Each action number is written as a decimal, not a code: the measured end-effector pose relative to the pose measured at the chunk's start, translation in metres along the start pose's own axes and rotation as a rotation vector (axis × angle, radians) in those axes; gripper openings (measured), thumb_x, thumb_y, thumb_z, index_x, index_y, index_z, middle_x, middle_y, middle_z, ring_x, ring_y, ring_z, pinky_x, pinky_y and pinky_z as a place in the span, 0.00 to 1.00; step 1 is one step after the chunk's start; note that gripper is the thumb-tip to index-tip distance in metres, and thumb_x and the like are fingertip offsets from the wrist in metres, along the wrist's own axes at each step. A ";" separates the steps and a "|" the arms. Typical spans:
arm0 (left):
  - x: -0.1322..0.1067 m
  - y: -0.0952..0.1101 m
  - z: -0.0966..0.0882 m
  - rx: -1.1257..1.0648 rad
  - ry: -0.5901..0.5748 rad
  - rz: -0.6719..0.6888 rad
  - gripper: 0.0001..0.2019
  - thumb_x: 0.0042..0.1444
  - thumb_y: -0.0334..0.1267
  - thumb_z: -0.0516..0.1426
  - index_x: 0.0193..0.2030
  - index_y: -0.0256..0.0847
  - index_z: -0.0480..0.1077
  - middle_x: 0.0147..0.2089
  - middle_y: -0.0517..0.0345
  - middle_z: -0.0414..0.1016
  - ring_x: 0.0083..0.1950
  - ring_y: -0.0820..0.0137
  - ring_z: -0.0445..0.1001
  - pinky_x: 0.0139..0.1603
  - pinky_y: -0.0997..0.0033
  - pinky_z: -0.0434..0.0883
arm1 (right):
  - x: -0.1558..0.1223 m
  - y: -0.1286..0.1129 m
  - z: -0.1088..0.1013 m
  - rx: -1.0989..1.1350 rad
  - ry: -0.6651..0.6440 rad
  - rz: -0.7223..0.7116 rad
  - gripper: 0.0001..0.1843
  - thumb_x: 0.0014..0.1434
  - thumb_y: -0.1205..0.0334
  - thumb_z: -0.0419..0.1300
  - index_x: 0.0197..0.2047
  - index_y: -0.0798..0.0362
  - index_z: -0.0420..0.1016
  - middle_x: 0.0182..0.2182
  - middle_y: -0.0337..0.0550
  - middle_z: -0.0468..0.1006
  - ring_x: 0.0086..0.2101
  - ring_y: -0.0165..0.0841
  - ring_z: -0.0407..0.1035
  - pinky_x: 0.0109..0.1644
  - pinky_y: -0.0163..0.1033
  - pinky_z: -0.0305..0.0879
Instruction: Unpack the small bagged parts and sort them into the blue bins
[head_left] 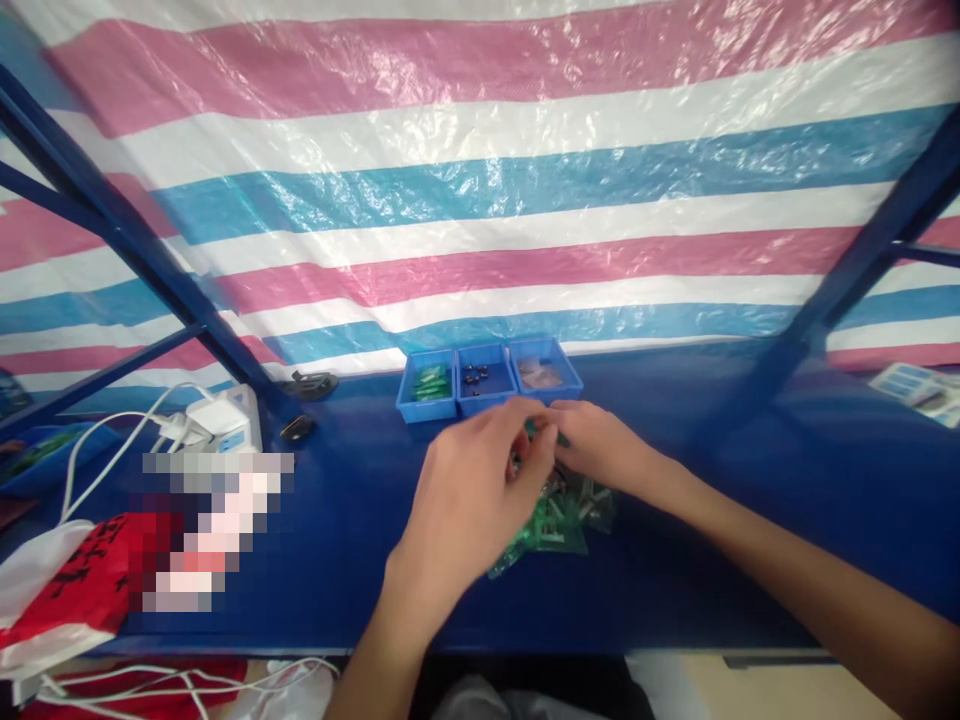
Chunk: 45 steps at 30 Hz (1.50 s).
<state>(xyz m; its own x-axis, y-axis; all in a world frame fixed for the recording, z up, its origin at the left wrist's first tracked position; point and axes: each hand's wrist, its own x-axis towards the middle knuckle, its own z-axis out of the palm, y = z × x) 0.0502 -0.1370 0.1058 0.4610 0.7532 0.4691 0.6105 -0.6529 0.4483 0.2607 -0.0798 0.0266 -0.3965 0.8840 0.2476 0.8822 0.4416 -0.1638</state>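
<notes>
My left hand (469, 490) and my right hand (600, 445) meet over the middle of a blue table (337, 580), fingers pinched together on a small green part (541, 432) between them. Just below the hands lies a clear plastic bag of small green parts (559, 520). Right behind the hands stand three small blue bins: the left bin (428, 385) holds green parts, the middle bin (484, 380) holds small dark pieces, and the right bin (544, 372) holds brownish pieces. What exactly the fingertips grip is mostly hidden.
A white power strip (221, 420) with white cables sits at the left. A red and white bag (67, 590) lies at the front left. Blue metal frame bars (127, 235) slant up on both sides. A striped tarp (480, 200) hangs behind the table.
</notes>
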 end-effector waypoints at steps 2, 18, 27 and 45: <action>0.030 -0.006 -0.004 0.068 0.001 0.033 0.12 0.70 0.42 0.53 0.54 0.44 0.73 0.40 0.58 0.80 0.33 0.71 0.76 0.34 0.73 0.70 | 0.001 -0.005 -0.003 -0.044 -0.032 0.002 0.06 0.64 0.65 0.58 0.43 0.51 0.76 0.41 0.49 0.81 0.39 0.41 0.77 0.35 0.39 0.65; 0.040 -0.082 0.028 0.182 -0.225 0.071 0.15 0.69 0.42 0.54 0.59 0.42 0.69 0.49 0.54 0.79 0.39 0.67 0.78 0.39 0.69 0.72 | 0.002 0.006 -0.018 0.118 0.328 -0.023 0.09 0.71 0.66 0.47 0.47 0.53 0.66 0.32 0.44 0.77 0.27 0.35 0.70 0.32 0.38 0.57; 0.046 -0.133 0.028 0.380 -0.067 0.095 0.12 0.70 0.42 0.53 0.53 0.42 0.73 0.47 0.51 0.71 0.51 0.61 0.73 0.48 0.66 0.73 | 0.009 0.033 -0.034 0.228 0.239 0.104 0.07 0.68 0.64 0.48 0.39 0.50 0.66 0.33 0.48 0.78 0.32 0.40 0.71 0.35 0.40 0.59; 0.056 -0.168 0.022 0.011 -0.113 -0.024 0.08 0.61 0.31 0.60 0.43 0.43 0.81 0.40 0.55 0.75 0.37 0.68 0.73 0.45 0.65 0.70 | 0.012 0.029 -0.020 0.321 0.161 0.056 0.09 0.70 0.59 0.48 0.40 0.49 0.67 0.29 0.41 0.74 0.28 0.36 0.67 0.36 0.39 0.59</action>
<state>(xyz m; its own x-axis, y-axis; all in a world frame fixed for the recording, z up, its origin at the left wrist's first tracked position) -0.0121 0.0163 0.0400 0.5156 0.7732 0.3692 0.6292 -0.6341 0.4494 0.2867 -0.0596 0.0434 -0.2822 0.8838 0.3731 0.7662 0.4417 -0.4668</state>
